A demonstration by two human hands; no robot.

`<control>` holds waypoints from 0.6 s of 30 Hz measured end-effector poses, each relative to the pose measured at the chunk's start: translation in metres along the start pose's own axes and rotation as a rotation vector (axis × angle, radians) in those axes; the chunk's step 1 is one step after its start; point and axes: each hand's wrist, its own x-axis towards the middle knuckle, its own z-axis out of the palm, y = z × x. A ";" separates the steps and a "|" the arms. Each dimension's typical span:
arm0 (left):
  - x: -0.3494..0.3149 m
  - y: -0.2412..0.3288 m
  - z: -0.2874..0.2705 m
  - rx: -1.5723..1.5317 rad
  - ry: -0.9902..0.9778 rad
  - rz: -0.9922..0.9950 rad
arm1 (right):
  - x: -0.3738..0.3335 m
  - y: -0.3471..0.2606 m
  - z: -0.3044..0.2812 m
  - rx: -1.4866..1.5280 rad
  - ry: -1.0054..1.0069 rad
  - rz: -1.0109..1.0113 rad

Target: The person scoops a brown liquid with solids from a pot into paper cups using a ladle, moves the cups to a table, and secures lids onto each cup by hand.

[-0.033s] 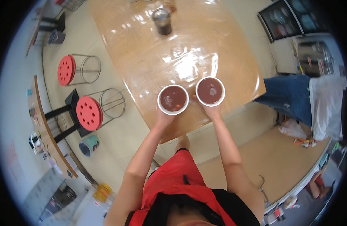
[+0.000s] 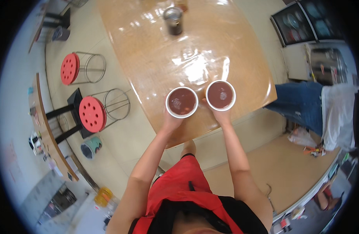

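Two white round cups are held side by side over the near end of the wooden table, each nearly full of reddish-brown liquid. My left hand [image 2: 172, 121] is wrapped round the near left side of the left cup [image 2: 182, 102], in which small pale bits and bubbles float. Round the right cup [image 2: 221, 95], slightly farther forward, my right hand [image 2: 222, 116] is closed from below. A narrow gap separates the two rims. Most of my fingers are hidden beneath the cups, and I cannot tell whether the bases touch the table.
The shiny wooden table [image 2: 148, 74] bears a dark-filled glass [image 2: 173, 21] at its far end. Red stools [image 2: 92, 114] and a bin [image 2: 91, 147] stand to the left. Blue denim cloth [image 2: 298, 99] is close by the table's right corner, with a brown board [image 2: 261, 163] nearer me.
The view has turned slightly, so the table and the glass sit a little farther right. Both cups remain in my hands with the same grip.
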 end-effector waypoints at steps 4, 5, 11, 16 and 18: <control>0.001 -0.001 -0.001 -0.180 0.025 0.099 | -0.001 -0.049 0.013 0.082 0.014 -0.052; 0.000 0.008 -0.001 -0.134 0.033 0.196 | -0.003 -0.052 0.011 0.056 0.037 -0.052; -0.028 0.017 -0.045 0.021 0.029 0.226 | -0.050 -0.062 0.009 -0.231 0.237 -0.141; -0.174 -0.035 -0.185 0.152 -0.013 0.139 | -0.177 -0.072 0.049 -0.433 0.122 -0.095; -0.261 -0.078 -0.246 0.116 -0.004 -0.007 | -0.230 -0.079 0.099 -0.380 -0.196 -0.122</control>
